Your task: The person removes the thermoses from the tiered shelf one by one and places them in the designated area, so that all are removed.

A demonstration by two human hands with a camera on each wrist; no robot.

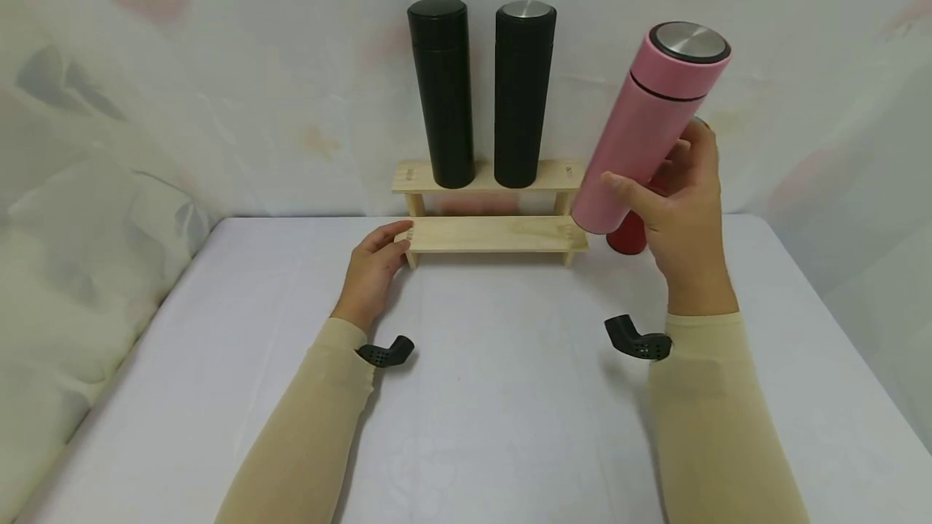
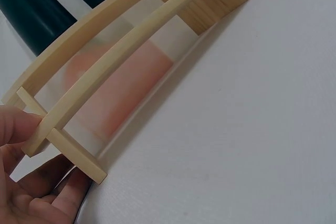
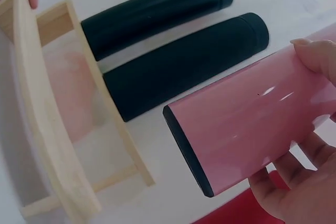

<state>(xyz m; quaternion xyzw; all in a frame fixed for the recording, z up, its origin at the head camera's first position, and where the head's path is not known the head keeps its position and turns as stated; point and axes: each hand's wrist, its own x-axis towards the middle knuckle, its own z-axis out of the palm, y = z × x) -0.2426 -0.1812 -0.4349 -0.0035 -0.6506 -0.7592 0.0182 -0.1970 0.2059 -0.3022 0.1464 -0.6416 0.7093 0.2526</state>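
My right hand (image 1: 688, 213) grips a pink thermos bottle (image 1: 644, 136) around its lower half. The bottle leans with its steel-topped lid up to the right, raised off the table beside the right end of a two-tier wooden rack (image 1: 495, 234). In the right wrist view, the pink bottle's dark base (image 3: 188, 150) points toward the rack. My left hand (image 1: 371, 273) pinches the left end of the rack's lower shelf, thumb (image 2: 18, 124) on top and fingers below. On the upper shelf stand two black bottles, one with a black lid (image 1: 444, 95), one steel-topped (image 1: 523, 95).
A red bottle (image 1: 628, 234) stands on the table behind my right hand, mostly hidden by it and the pink bottle. The white tabletop (image 1: 502, 395) meets a patterned cloth backdrop (image 1: 291, 87) behind the rack. Each wrist wears a black camera mount (image 1: 637, 338).
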